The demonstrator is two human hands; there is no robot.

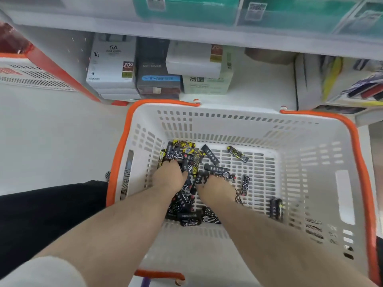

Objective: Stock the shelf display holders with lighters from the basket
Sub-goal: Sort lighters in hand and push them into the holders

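Nearest you, both bare forearms reach down into the white slotted basket (310, 162) with the orange rim, which sits on the floor in front of the shelf.

Your left hand (169, 176) is buried in the heap of lighters (182, 156) at the left of the basket floor, fingers curled down into the pile and closed round several of them. Your right hand (215, 186) is just beside it, fingertips pressed among the lighters; whether it grips one cannot be told, as the fingers are hidden.

The lighters are slim, oblong, black-bodied sticks printed with white circuit-like lines and characters, some with yellow panels, some with small red marks. Most lie jumbled under and around your hands. A single yellow-and-black one (238, 153) lies apart toward the far right of the basket floor, and a pair (276, 210) lies at the near right.

Beyond the basket, the lower shelf (267, 94) carries stacked boxes (112, 65): white ones at left, a dark one with a blue band in the middle, a pale green one beside it. Teal packs (186, 9) sit on the shelf above.
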